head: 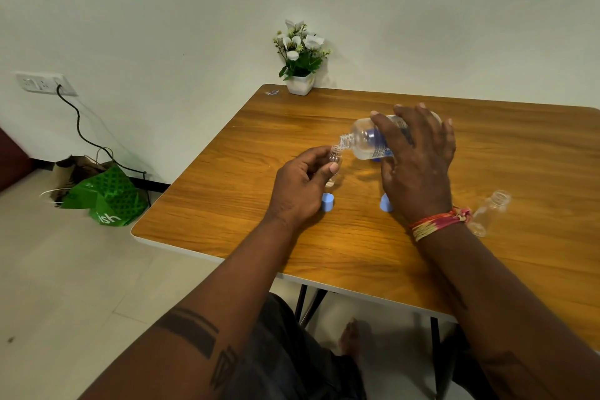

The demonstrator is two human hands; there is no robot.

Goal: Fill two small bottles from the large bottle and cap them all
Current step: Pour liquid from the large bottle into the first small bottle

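My right hand [417, 159] grips the large clear bottle [363, 141] with a blue label. The bottle is tipped to the left, and its open neck touches the mouth of a small clear bottle [334, 161]. My left hand [302, 185] holds that small bottle upright on the wooden table [227, 204]. A second small clear bottle [490, 213] stands uncapped to the right of my right wrist. Two light blue caps lie on the table: one cap [328, 202] beside my left hand, the other cap [386, 204] partly hidden under my right hand.
A white pot of artificial flowers [300, 57] stands at the table's far edge by the wall. On the floor to the left lie a green bag [107, 196] and a black cable running to a wall socket [45, 83].
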